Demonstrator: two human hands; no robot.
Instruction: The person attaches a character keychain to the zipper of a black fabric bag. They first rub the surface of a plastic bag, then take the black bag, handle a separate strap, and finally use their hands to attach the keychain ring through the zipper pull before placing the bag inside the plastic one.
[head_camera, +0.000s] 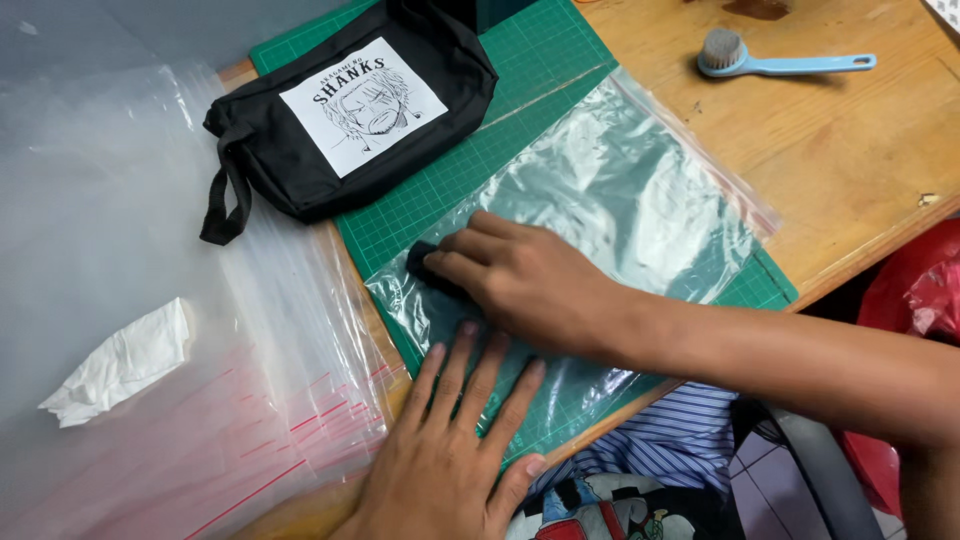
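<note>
A clear zip plastic bag (640, 190) lies flat on a green cutting mat (530, 60). My right hand (520, 280) presses a small black object (425, 262) against the bag's near left corner, fingers closed over it. Just below it, my left hand (450, 450) lies flat with fingers spread, holding down the bag's lower edge. A black pouch (350, 110) with a white printed patch and a wrist strap rests on the mat's far left corner.
A stack of clear zip bags with red strips (150, 300) covers the left side, with a crumpled white tissue (120, 365) on it. A light blue brush (780, 60) lies on the wooden table (850, 150) at the back right. A red bag (920, 290) sits off the right edge.
</note>
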